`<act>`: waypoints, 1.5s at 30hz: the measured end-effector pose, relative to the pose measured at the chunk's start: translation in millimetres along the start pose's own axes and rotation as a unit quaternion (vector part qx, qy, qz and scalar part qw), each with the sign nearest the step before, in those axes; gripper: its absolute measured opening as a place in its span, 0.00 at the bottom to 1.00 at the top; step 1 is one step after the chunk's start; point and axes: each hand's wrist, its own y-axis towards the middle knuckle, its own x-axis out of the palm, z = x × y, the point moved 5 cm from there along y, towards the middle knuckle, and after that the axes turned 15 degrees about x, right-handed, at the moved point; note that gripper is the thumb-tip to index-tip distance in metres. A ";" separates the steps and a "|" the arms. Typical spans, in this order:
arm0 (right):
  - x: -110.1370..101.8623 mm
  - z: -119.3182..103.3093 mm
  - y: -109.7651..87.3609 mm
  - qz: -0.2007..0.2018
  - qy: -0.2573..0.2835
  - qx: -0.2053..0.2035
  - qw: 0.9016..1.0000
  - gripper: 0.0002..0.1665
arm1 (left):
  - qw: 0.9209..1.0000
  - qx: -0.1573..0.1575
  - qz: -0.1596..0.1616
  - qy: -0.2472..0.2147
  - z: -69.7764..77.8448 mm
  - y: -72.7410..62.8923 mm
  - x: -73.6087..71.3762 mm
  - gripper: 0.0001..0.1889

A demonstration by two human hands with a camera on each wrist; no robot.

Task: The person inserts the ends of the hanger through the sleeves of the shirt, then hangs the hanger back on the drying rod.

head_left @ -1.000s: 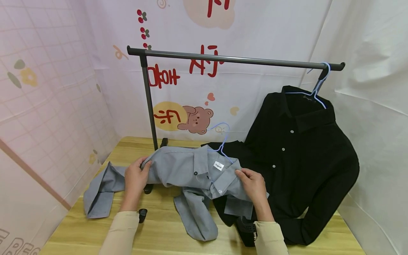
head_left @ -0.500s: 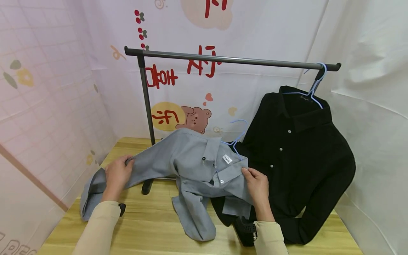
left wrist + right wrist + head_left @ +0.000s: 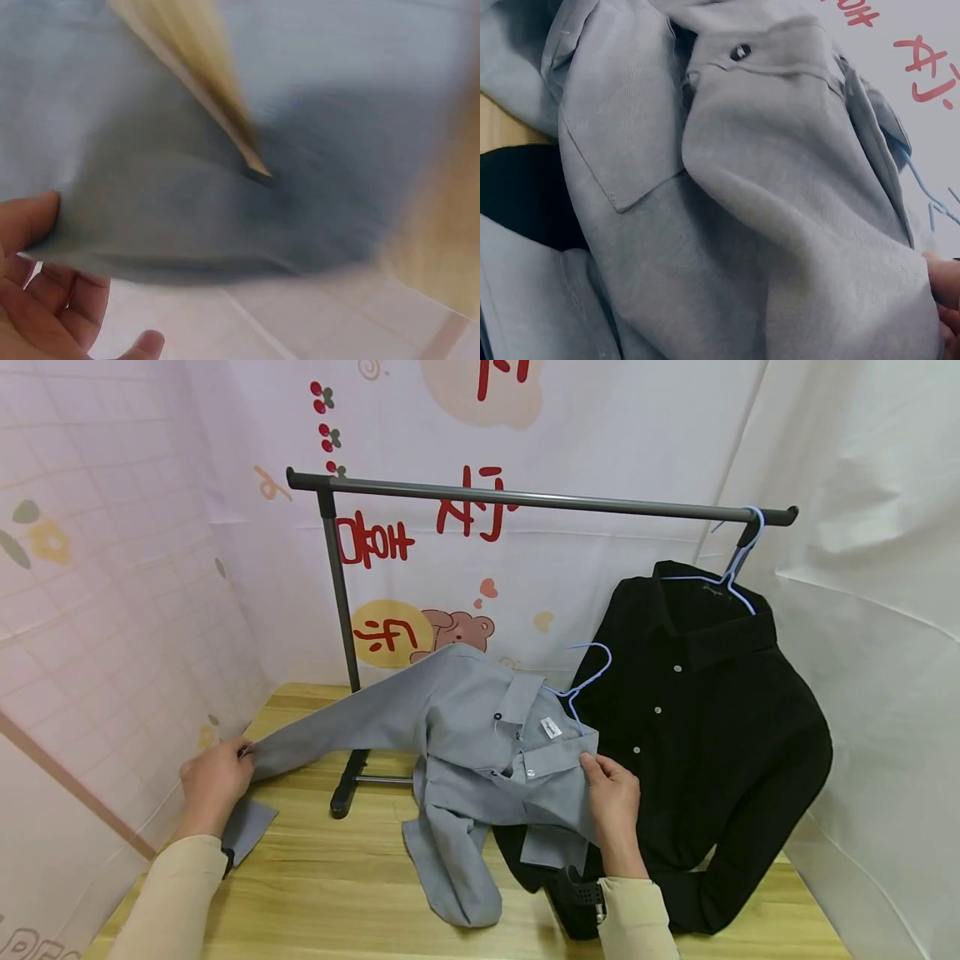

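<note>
A grey shirt (image 3: 465,718) with a blue hanger (image 3: 592,680) in its neck is held up over the table between both hands. My left hand (image 3: 216,781) pinches one sleeve far to the left and draws it out taut; its cuff end hangs below the hand. In the left wrist view, the thumb and fingers (image 3: 34,217) grip the blurred cloth's edge. At the collar, my right hand (image 3: 613,797) pinches the shirt between thumb and fingers. The right wrist view shows the shirt's pocket and a dark button close up, with only part of that hand visible at the edge.
A dark metal clothes rack (image 3: 525,500) stands on the wooden table (image 3: 330,885). From the right end of its bar hangs a black shirt (image 3: 720,735) on another blue hanger, its lower part lying on the table. A printed white cloth (image 3: 247,577) covers the walls behind.
My left hand has slid left from the grey shirt's shoulder along the sleeve, pulling it straight. The shirt's collar and hanger have shifted right. My right hand keeps its grip near the collar.
</note>
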 end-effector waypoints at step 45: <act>-10.4 5.9 2.0 0.076 0.124 0.040 0.989 0.19 | 0.980 -0.026 -0.054 -0.191 55.2 38.3 37.1 0.25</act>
